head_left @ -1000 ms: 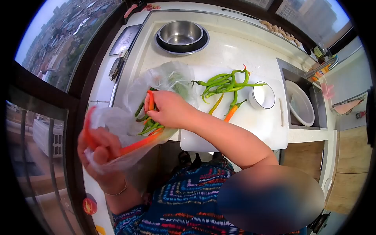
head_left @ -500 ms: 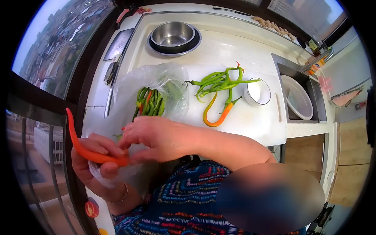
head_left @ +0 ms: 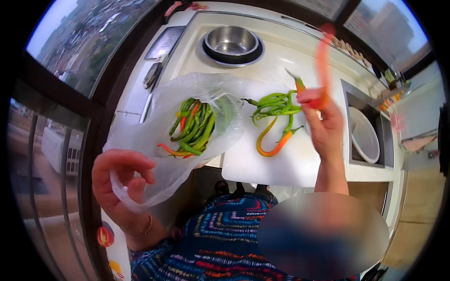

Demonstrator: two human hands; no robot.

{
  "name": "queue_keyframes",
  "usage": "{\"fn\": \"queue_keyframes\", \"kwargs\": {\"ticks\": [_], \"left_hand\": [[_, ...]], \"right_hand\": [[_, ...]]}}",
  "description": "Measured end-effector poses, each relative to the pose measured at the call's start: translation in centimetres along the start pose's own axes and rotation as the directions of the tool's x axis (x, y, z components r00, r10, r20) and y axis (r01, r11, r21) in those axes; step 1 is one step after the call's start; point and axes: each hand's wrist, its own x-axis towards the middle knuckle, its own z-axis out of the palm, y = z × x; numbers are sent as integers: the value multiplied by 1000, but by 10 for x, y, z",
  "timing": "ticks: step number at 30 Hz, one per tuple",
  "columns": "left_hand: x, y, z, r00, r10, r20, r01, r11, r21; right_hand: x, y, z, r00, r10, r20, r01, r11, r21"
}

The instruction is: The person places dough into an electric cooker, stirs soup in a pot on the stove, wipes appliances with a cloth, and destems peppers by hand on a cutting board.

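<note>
My left hand (head_left: 119, 180), its fingers curled, holds the edge of a clear plastic bag (head_left: 161, 100). Inside the bag's wide mouth lie several green peppers (head_left: 199, 126) with a few red ones among them. On the right, my right hand (head_left: 323, 122) is closed on a long red pepper (head_left: 323, 61) that points upward, blurred by motion, its stem end toward the upper left. Below and left of that hand, several green peppers (head_left: 276, 104) and a curved orange-green pepper (head_left: 274, 151) rest on the white cutting board (head_left: 262, 171).
A steel bowl (head_left: 232, 41) stands on a dark-rimmed dish at the back. The sink (head_left: 349, 96) with a white basin (head_left: 364, 133) is at the right. A cleaver (head_left: 165, 42) and a dark-handled tool (head_left: 152, 75) lie on the left ledge by the window.
My right hand has moved from beside my left hand to above the board, carrying the red pepper. My left hand no longer holds that pepper and still has the bag's edge.
</note>
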Motion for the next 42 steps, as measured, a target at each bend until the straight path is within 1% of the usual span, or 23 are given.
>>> {"fn": "queue_keyframes", "kwargs": {"ticks": [4,5,6,8,11,13,15,17,19,20,22,24,25,27,29,31,33,34,36,38,39,40,42], "left_hand": [[-6,7,-6,995,-54,79,60,995,-77],[-6,8,-7,993,-66,98,76,991,-106],[-5,9,-8,990,-76,120,92,987,-135],[-5,12,-9,988,-56,143,84,978,-193],[-6,22,1,985,-79,153,127,933,-337],[-8,23,2,983,-115,141,165,891,-423],[-12,20,-3,963,-52,265,179,859,-481],[-17,24,-8,977,-75,201,156,891,-427],[-17,24,-13,986,-94,136,139,918,-373],[-16,23,-16,996,-40,76,66,926,-371],[-15,23,-23,1000,13,5,-10,931,-365],[-12,22,-30,997,76,27,-63,944,-323],[-10,21,-29,997,80,19,-70,943,-324],[-5,18,-21,997,-60,-52,58,998,-26],[14,3,-9,978,-182,98,187,981,-43],[33,-3,7,915,-353,193,351,935,48],[42,-12,23,931,-335,146,316,939,137],[41,-18,28,946,-302,120,292,952,90],[39,-30,38,970,-234,68,235,972,1],[38,-29,36,991,-6,137,9,1000,-20],[37,-21,35,995,24,94,-32,996,84],[36,-12,32,990,45,133,-59,993,107],[31,-1,27,970,127,208,-156,979,129]], "right_hand": [[-35,75,16,925,367,100,-262,805,-532],[-36,82,19,908,384,169,-188,732,-654],[-38,86,20,910,377,172,-181,736,-653],[-29,63,32,932,356,60,-289,835,-468],[-2,43,60,994,7,105,25,953,-301],[14,16,91,979,-94,180,147,939,-311],[23,20,123,975,-96,200,172,897,-407],[35,31,136,972,-96,215,193,847,-495],[52,42,138,911,227,344,-7,844,-536],[64,43,134,911,220,347,0,845,-535],[86,38,118,965,230,125,-228,973,-34],[101,19,97,972,202,122,-231,917,326],[104,3,89,975,185,121,-218,889,403],[103,-21,81,978,147,151,-199,877,437],[97,-30,83,974,72,215,-172,851,495],[87,-42,88,971,54,232,-165,858,487],[75,-50,93,963,55,263,-183,852,491],[70,-54,94,965,53,256,-177,854,489],[59,-60,96,921,-169,350,112,978,176],[49,-70,101,863,-281,419,288,956,48],[47,-72,108,879,-262,398,271,962,36],[46,-74,116,928,-326,178,318,945,69],[44,-70,119,935,-345,-85,349,936,51]]}}
